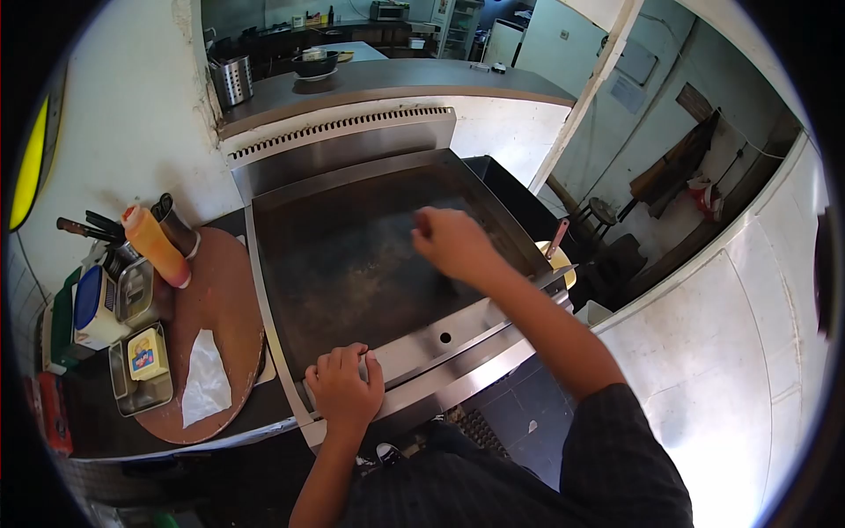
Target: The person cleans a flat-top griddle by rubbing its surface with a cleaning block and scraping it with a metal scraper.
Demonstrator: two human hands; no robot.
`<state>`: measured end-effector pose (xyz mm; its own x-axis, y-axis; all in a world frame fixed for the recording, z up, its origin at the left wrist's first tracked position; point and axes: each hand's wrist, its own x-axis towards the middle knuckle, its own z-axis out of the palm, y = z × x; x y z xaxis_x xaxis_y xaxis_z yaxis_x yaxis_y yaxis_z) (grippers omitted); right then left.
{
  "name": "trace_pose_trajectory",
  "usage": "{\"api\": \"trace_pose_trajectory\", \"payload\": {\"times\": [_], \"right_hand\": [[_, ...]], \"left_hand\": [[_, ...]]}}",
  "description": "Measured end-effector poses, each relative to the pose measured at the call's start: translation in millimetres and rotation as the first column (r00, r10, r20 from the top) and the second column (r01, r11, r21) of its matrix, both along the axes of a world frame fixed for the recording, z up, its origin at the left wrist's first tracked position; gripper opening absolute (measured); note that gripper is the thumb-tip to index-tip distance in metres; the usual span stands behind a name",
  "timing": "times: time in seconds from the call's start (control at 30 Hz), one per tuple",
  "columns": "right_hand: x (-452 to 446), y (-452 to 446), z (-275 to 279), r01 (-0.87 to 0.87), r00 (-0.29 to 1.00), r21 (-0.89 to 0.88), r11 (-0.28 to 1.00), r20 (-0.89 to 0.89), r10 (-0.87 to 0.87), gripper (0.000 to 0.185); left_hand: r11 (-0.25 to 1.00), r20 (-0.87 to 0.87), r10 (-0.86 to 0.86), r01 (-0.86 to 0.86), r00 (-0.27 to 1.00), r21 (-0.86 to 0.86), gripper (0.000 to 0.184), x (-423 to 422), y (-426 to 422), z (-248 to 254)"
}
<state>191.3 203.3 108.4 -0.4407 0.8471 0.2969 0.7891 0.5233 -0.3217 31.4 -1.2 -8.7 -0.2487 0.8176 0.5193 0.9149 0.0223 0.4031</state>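
Observation:
A flat steel griddle with a dark, stained cooking surface lies in front of me. My right hand is held over the middle of that surface, its fingers curled in. Whatever it may pinch is hidden or too small to make out. At the front left corner, my left hand rests on the griddle's steel front ledge. Its fingers are bent, the thumb stands apart, and no object shows in it.
Left of the griddle, a round brown board carries a white sheet and a squeeze bottle. Beside it are a margarine tub in a metal tray and a blue-lidded container. A wooden-handled tool stands at the right edge.

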Motion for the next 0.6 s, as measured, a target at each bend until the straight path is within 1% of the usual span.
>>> {"api": "trace_pose_trajectory", "payload": {"times": [0.07,0.13,0.17,0.2,0.23,0.3,0.33,0.47,0.5,0.57,0.6], "right_hand": [[-38,-16,-6,-0.078,0.994,-0.056,0.995,-0.079,0.073,0.021],[-77,-38,-11,-0.167,0.978,-0.024,0.986,-0.128,0.163,0.022],[-96,-50,-13,-0.177,0.979,-0.031,0.984,-0.105,0.173,0.022],[-114,-63,-14,-0.189,0.979,-0.038,0.981,-0.083,0.185,0.023],[-130,-75,-11,-0.211,0.977,-0.086,0.974,-0.048,0.208,0.023],[-157,-92,-14,-0.297,0.955,-0.129,0.946,-0.038,0.294,0.022],[-163,-100,-10,-0.31,0.951,-0.13,0.942,-0.045,0.306,0.022],[-186,-131,9,-0.461,0.884,-0.21,0.862,-0.195,0.425,0.022],[-190,-131,6,-0.467,0.878,-0.191,0.863,-0.219,0.427,0.021],[-188,-119,0,-0.484,0.865,-0.17,0.859,-0.24,0.44,0.02],[-181,-106,0,-0.442,0.883,-0.173,0.88,-0.254,0.394,0.02]], "left_hand": [[1.0,-0.027,-0.015,0.015,1.0,0.002,0.014,-1,-2,-4],[1.0,-0.059,-0.028,0.028,0.998,0.001,0.012,-2,-5,-8],[1.0,-0.061,-0.021,0.021,0.998,-0.001,0.012,-3,-6,-9],[0.998,-0.07,-0.057,0.056,0.996,-0.018,0.011,-4,-7,-11],[0.995,-0.08,-0.091,0.088,0.993,-0.036,0.01,-5,-8,-13],[0.986,-0.099,-0.157,0.15,0.983,-0.073,0.009,-7,-10,-17],[0.988,-0.105,-0.144,0.137,0.984,-0.077,0.009,-7,-10,-19],[0.997,0.079,-0.028,0.023,0.996,0.067,0.012,-2,-7,-23],[0.998,0.076,-0.011,0.006,0.997,0.062,0.012,-3,-8,-20],[0.991,-0.005,-0.081,0.081,0.997,0.108,0.013,-4,-5,-12],[0.984,-0.046,-0.118,0.123,0.992,0.129,0.013,-4,-4,-7]]}}
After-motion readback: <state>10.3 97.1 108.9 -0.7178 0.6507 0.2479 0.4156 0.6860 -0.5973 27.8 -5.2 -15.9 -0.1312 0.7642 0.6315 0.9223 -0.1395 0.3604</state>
